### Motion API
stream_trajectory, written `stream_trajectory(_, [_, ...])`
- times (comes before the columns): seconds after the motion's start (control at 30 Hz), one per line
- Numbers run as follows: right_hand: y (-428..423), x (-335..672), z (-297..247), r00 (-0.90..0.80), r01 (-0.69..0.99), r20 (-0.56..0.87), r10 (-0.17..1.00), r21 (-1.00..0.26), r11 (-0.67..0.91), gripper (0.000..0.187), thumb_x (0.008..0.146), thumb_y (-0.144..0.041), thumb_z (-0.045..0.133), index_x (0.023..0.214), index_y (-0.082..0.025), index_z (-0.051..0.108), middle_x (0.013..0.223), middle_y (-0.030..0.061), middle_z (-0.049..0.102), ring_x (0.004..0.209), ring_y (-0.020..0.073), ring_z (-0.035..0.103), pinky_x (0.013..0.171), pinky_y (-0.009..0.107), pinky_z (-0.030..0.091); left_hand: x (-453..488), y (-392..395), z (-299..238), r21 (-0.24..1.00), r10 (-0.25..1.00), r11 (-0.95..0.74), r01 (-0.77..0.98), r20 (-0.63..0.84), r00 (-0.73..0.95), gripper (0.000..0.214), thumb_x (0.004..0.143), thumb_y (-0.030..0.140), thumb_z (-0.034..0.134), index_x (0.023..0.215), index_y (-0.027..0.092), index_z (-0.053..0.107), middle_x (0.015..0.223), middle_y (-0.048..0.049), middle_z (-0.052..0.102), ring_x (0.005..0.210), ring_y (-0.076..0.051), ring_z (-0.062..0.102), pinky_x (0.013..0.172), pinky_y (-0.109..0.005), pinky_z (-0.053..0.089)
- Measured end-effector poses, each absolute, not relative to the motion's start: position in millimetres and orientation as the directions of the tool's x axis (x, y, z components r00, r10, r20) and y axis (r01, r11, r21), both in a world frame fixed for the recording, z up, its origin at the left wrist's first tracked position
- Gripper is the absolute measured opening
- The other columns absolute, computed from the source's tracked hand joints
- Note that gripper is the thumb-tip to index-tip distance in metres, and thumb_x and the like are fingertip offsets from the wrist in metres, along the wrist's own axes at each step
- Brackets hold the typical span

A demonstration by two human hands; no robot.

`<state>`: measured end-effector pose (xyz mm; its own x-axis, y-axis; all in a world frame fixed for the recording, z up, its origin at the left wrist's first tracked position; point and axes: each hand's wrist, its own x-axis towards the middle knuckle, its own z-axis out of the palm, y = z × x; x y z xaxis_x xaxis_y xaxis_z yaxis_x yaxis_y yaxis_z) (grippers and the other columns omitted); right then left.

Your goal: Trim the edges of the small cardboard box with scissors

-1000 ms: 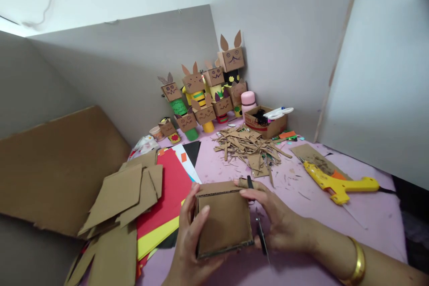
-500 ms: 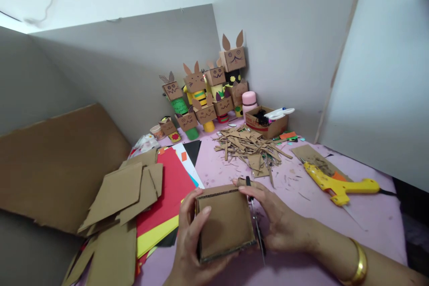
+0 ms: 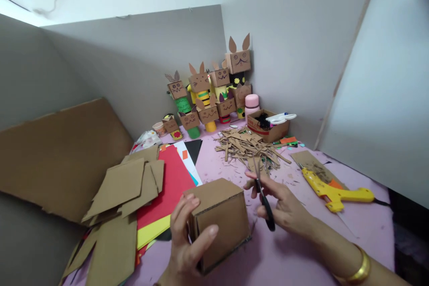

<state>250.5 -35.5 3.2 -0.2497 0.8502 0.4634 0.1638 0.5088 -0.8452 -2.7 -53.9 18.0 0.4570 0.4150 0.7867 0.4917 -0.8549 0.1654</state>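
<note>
A brown cardboard box (image 3: pixel 225 228) is tilted above the pink tablecloth near the front. My left hand (image 3: pixel 187 234) grips it from the left, thumb on its near face and fingers over the top edge. Just right of the box, my right hand (image 3: pixel 281 201) holds a pair of scissors (image 3: pixel 266 205) with black handles. Their blades point away from me, toward the heap of cardboard scraps (image 3: pixel 248 145). The right hand is apart from the box.
Cardboard sheets (image 3: pixel 117 187) and coloured paper (image 3: pixel 174 178) lie at left. A yellow glue gun (image 3: pixel 335 190) rests at right. Behind stand several cardboard animal figures (image 3: pixel 208 114), a pink flask (image 3: pixel 252 105) and a small box (image 3: pixel 273 129) with white-handled scissors.
My right hand has come off the box and moved right. The scissors have swung so that their blades point away from me. The box has tipped, showing more of its top.
</note>
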Motion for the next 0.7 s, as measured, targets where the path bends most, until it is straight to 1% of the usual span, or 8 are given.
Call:
stream_trajectory(0.1, [-35, 246, 5, -0.243, 0.119, 0.355, 0.903, -0.913, 0.39, 0.049, 0.078, -0.045, 0.066, 0.119, -0.021, 0.053, 0.096, 0.0055, 0.063, 0.076, 0.0175, 0.055, 0.066, 0.03, 0.046, -2, -54, 16, 0.082, 0.347, -0.85, 0.52, 0.83, 0.436, 0.085, 0.062, 0.003, 0.067, 0.133, 0.042, 0.04, 0.148, 0.0018, 0.027, 0.128, -0.029, 0.033, 0.109, -0.048, 0.027])
stream_trajectory(0.2, [-40, 233, 3, -0.356, -0.059, 0.255, 0.899, -0.966, 0.251, 0.05, 0.07, -0.049, 0.073, 0.107, -0.019, 0.057, 0.09, 0.0033, 0.063, 0.076, 0.0176, 0.055, 0.066, 0.028, 0.046, -1, -53, 11, 0.042, 0.329, -0.832, 0.553, 0.84, 0.431, 0.06, 0.067, 0.001, 0.063, 0.114, 0.036, 0.055, 0.146, 0.0002, 0.03, 0.128, -0.029, 0.036, 0.106, -0.051, 0.032])
stream_trajectory(0.27, [-43, 225, -1, -0.43, -0.175, 0.224, 0.874, -0.971, 0.162, 0.05, 0.071, -0.047, 0.074, 0.109, -0.019, 0.056, 0.092, 0.0029, 0.062, 0.079, 0.018, 0.056, 0.068, 0.028, 0.046, -1, -52, 9, 0.019, 0.325, -0.82, 0.573, 0.838, 0.438, 0.047, 0.068, -0.002, 0.061, 0.104, 0.028, 0.058, 0.144, -0.0036, 0.032, 0.128, -0.03, 0.036, 0.103, -0.056, 0.033])
stream_trajectory(0.37, [-43, 219, -9, -0.454, -0.231, 0.205, 0.867, -0.967, 0.108, 0.046, 0.074, -0.041, 0.074, 0.109, -0.019, 0.054, 0.091, 0.002, 0.061, 0.082, 0.0178, 0.055, 0.07, 0.027, 0.045, -1, -50, 6, 0.01, 0.331, -0.815, 0.58, 0.829, 0.451, 0.043, 0.067, -0.001, 0.065, 0.102, 0.023, 0.057, 0.14, -0.0084, 0.033, 0.129, -0.033, 0.034, 0.103, -0.059, 0.032])
stream_trajectory(0.47, [-41, 222, -9, -0.478, -0.218, 0.197, 0.856, -0.971, 0.101, 0.047, 0.074, -0.042, 0.074, 0.108, -0.018, 0.052, 0.092, 0.0023, 0.061, 0.083, 0.0183, 0.054, 0.07, 0.027, 0.044, -1, -49, 4, 0.02, 0.351, -0.813, 0.581, 0.814, 0.463, 0.048, 0.066, 0.001, 0.068, 0.105, 0.024, 0.055, 0.139, -0.0087, 0.031, 0.129, -0.032, 0.032, 0.104, -0.058, 0.031])
stream_trajectory(0.57, [-41, 227, -2, -0.489, -0.121, 0.176, 0.854, -0.984, 0.133, 0.047, 0.074, -0.047, 0.072, 0.107, -0.017, 0.054, 0.089, 0.0019, 0.06, 0.078, 0.017, 0.053, 0.067, 0.027, 0.043, -1, -48, 4, 0.059, 0.396, -0.81, 0.583, 0.788, 0.471, 0.057, 0.067, 0.005, 0.07, 0.116, 0.027, 0.049, 0.14, -0.009, 0.028, 0.13, -0.032, 0.029, 0.106, -0.059, 0.028])
stream_trajectory(0.63, [-40, 231, 3, -0.478, -0.051, 0.175, 0.861, -0.984, 0.172, 0.053, 0.072, -0.051, 0.072, 0.109, -0.017, 0.054, 0.089, 0.0023, 0.06, 0.076, 0.0171, 0.052, 0.065, 0.026, 0.042, -2, -47, 4, 0.107, 0.431, -0.81, 0.576, 0.776, 0.461, 0.065, 0.069, 0.007, 0.07, 0.124, 0.03, 0.043, 0.141, -0.0094, 0.025, 0.131, -0.033, 0.027, 0.106, -0.061, 0.026])
stream_trajectory(0.7, [-39, 237, 6, -0.451, -0.001, 0.212, 0.867, -0.972, 0.237, 0.06, 0.069, -0.056, 0.073, 0.113, -0.018, 0.055, 0.093, 0.0041, 0.06, 0.078, 0.0184, 0.053, 0.067, 0.027, 0.042, -3, -49, 4, 0.168, 0.474, -0.805, 0.569, 0.759, 0.447, 0.069, 0.07, 0.012, 0.07, 0.129, 0.032, 0.039, 0.143, -0.0099, 0.022, 0.132, -0.034, 0.026, 0.106, -0.062, 0.026])
